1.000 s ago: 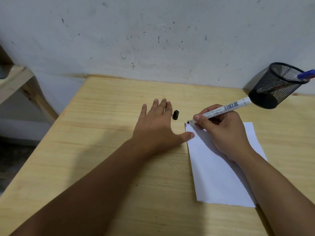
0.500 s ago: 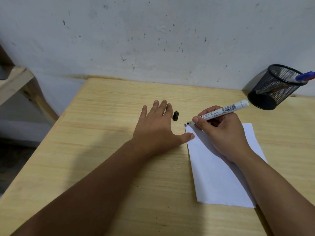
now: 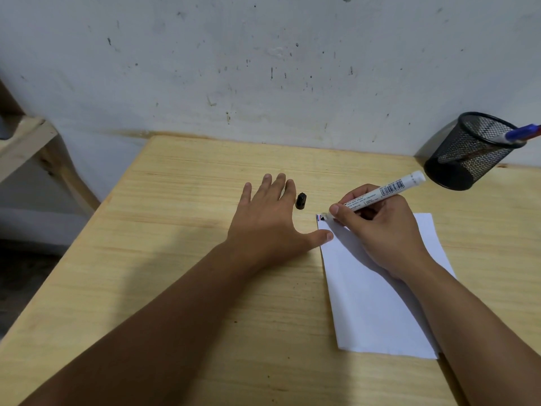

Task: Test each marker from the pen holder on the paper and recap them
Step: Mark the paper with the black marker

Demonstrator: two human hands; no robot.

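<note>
Marker (image 3: 377, 194) tip meets the paper's (image 3: 380, 303) far left corner, pinched in the right hand (image 3: 380, 230), barrel slanting up toward the mesh pen holder (image 3: 468, 153). Left hand (image 3: 269, 221) lies spread flat, thumb on the paper's edge. Beyond, the black cap (image 3: 301, 201) rests just beside its fingertips, nearer that hand.

You have bare table (image 3: 181, 259) left of your flat left hand (image 3: 268, 221), black cap (image 3: 300, 201) just beside its fingers, mesh pen holder (image 3: 468, 153) blocking the far right corner.

The wooden counter (image 3: 181, 259) carries 1 white paper (image 3: 377, 312), 1 black cap (image 3: 301, 201), 1 mesh pen holder (image 3: 465, 159) at the wall, and a flat left hand (image 3: 270, 221).
</note>
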